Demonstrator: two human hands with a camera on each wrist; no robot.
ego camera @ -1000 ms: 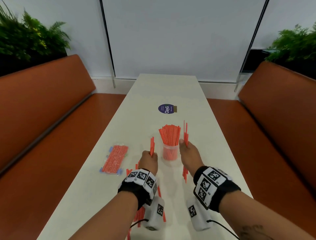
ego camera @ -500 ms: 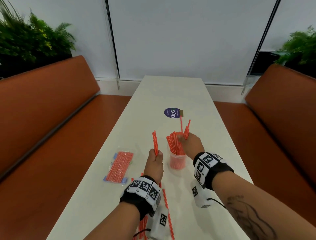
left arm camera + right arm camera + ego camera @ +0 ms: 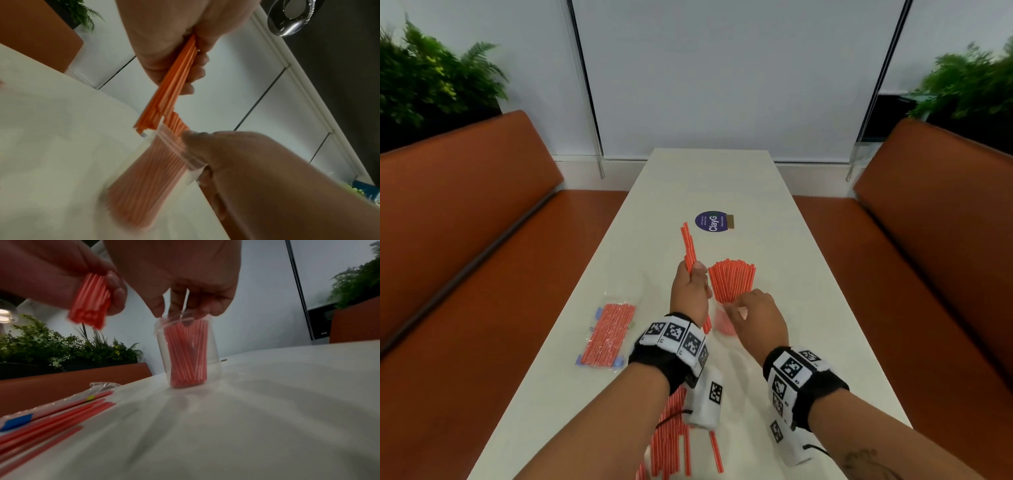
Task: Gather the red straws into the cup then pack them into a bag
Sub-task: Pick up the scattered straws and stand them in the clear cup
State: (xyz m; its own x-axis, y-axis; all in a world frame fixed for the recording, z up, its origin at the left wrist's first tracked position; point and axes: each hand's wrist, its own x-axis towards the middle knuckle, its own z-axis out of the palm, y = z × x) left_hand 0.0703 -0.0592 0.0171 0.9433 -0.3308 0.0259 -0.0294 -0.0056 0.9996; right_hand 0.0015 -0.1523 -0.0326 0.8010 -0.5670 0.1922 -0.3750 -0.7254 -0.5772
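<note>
Left grip: the left hand [image 3: 690, 294] is closed in a fist around a small bundle of red straws [image 3: 688, 250]; the bundle is held tilted, just left of the cup, its lower ends at about rim height in the left wrist view.
Right grip: the right hand [image 3: 755, 317] is lowered over the near rim of the cup [image 3: 188, 352]; fingertips [image 3: 197, 308] are seen touching the rim. Whether anything is pinched cannot be told; a thin pale sliver between the fingers is too blurred to identify.
Cup: clear plastic, upright on the counter [image 3: 722, 178] along its midline, packed with red straws [image 3: 732, 279] fanned out above the rim.
Loose straws: a scatter of straws [image 3: 671, 442] is laid flat at the near edge of the counter, partly under the left forearm.
Bag: a clear bag of straws [image 3: 607, 334] is laid flat near the left edge, well apart from the cup.
Sticker: a round blue sticker [image 3: 712, 221] is seen beyond the cup.
</note>
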